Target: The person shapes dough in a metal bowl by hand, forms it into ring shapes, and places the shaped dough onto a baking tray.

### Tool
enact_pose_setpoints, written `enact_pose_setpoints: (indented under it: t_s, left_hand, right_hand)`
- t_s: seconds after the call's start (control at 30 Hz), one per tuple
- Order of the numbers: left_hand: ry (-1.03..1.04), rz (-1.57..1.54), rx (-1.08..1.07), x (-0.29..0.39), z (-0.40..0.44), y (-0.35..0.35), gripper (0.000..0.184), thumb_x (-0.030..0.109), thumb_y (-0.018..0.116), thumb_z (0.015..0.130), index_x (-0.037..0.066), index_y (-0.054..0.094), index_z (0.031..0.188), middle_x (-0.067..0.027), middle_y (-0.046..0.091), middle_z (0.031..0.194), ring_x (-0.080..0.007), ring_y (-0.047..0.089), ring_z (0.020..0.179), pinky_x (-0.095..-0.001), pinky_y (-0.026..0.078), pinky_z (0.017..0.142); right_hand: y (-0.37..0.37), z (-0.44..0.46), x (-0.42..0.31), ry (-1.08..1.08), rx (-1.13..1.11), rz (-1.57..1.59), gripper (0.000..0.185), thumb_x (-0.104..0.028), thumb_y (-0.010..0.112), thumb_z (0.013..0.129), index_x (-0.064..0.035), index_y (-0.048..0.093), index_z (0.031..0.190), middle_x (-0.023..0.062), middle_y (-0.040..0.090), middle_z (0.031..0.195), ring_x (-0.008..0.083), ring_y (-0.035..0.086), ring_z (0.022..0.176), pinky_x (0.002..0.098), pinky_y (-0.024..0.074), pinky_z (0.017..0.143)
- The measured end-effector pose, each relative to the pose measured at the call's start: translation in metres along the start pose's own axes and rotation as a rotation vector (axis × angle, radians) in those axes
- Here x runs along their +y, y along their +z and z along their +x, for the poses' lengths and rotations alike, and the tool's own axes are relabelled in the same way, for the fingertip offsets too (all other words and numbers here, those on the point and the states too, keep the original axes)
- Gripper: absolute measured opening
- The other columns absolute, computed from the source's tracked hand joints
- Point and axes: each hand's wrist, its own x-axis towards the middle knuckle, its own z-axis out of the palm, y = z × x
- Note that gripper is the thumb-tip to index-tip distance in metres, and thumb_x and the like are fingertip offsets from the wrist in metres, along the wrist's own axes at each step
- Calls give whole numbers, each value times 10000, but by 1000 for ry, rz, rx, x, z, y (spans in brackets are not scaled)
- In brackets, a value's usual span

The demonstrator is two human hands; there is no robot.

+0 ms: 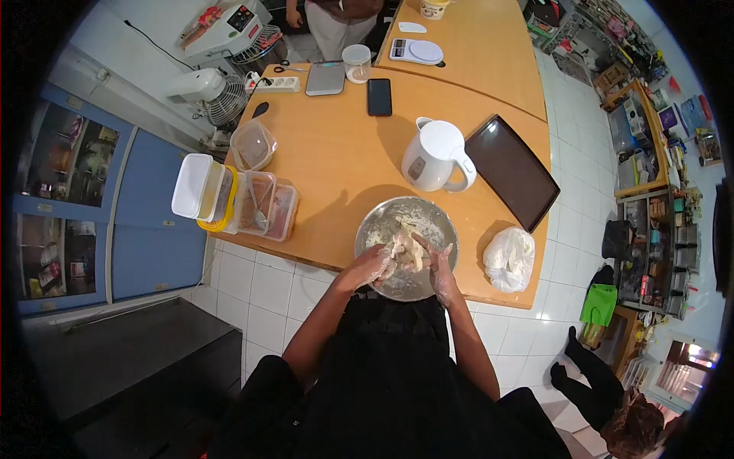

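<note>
A metal mixing bowl (370,220) stands at the near edge of the wooden table, dusted inside with flour. In it is a lump of pale, shaggy dough (413,249), partly covered by my fingers. My left hand (371,265) grips the dough from the left, its fingers smeared with flour. From the right, my right hand (439,269) closes on the same dough, also coated. Just beyond the bowl stands a white electric kettle (437,157). A knotted white plastic bag (509,260) lies to the right of the bowl.
On the table (329,138) are a dark baking tray (516,170), a phone (379,97), a grey scale (326,79), a white scale (417,51) and a clear jar (356,64). Plastic containers (264,203) crowd the left edge. Another person (344,27) stands beyond the table.
</note>
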Motion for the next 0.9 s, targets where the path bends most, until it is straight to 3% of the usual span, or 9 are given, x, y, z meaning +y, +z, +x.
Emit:
enact_pose_setpoints:
  t_s: [0.07, 0.17, 0.27, 0.3, 0.43, 0.47, 0.5, 0.73, 0.9]
  left_hand:
    - [-12, -53, -55, -6, 4, 12, 574, 538, 415, 942, 115, 386, 1329, 7, 396, 530, -101, 367, 396, -252, 329, 365]
    - [-335, -139, 73, 34, -19, 36, 590, 561, 347, 953, 101, 432, 1312, 16, 384, 525, -94, 353, 399, -247, 320, 365]
    - [-236, -210, -61, 51, -13, 41, 662, 609, 236, 955, 93, 468, 1299, 17, 385, 522, -87, 347, 407, -243, 310, 363]
    - [-194, -251, -103, 53, -13, 39, 668, 613, 223, 955, 96, 469, 1299, 18, 389, 523, -85, 344, 407, -243, 308, 362]
    - [-267, 138, 127, 35, 2, 14, 659, 610, 262, 953, 74, 533, 1221, 13, 427, 536, -83, 370, 409, -245, 319, 367]
    - [-238, 208, 250, 13, 0, 17, 687, 607, 241, 957, 31, 527, 1197, 2, 427, 537, -88, 398, 419, -248, 328, 374]
    - [-227, 150, 187, 18, -4, 23, 670, 586, 250, 964, 19, 518, 1198, -1, 426, 537, -92, 395, 417, -248, 327, 373]
    - [-150, -138, -84, 56, -21, 54, 799, 660, 224, 931, -25, 477, 1255, 26, 359, 518, -87, 336, 407, -239, 297, 375]
    - [-161, -7, 134, 24, -4, 22, 659, 590, 328, 947, 13, 536, 1188, 22, 368, 525, -89, 332, 399, -246, 296, 370]
  right_hand:
    - [3, -6, -10, -17, 142, 14, 907, -723, 77, 876, -50, 345, 1422, 128, 370, 1445, 261, 260, 1363, 414, 166, 1115]
    - [8, 5, 1, 46, 125, 46, 893, -706, 75, 890, -39, 346, 1419, 155, 367, 1441, 262, 296, 1332, 404, 178, 1106]
    - [-9, 6, 19, 184, 15, 22, 888, -698, 83, 897, -26, 343, 1416, 173, 379, 1425, 260, 333, 1300, 395, 190, 1100]
    - [-7, 4, 19, 154, 52, -21, 895, -714, 72, 884, -50, 332, 1425, 171, 465, 1308, 255, 400, 1237, 406, 214, 1089]
    - [-4, -13, 25, 75, 144, -84, 894, -732, 63, 869, -93, 317, 1440, 162, 599, 1125, 245, 491, 1149, 427, 245, 1069]
    - [-4, -14, 24, 44, 119, -41, 878, -720, 81, 881, -85, 318, 1440, 165, 545, 1219, 257, 445, 1198, 419, 225, 1081]
    - [-3, -14, 21, 10, 92, 3, 862, -707, 99, 892, -77, 319, 1439, 168, 492, 1313, 269, 399, 1247, 410, 204, 1093]
    - [-8, -8, 18, 78, 103, -95, 914, -730, 45, 869, -74, 386, 1405, 140, 458, 1353, 267, 423, 1228, 422, 216, 1088]
    - [1, -14, 17, 128, 63, 53, 928, -739, 59, 866, -58, 390, 1401, 137, 442, 1369, 273, 426, 1227, 416, 199, 1095]
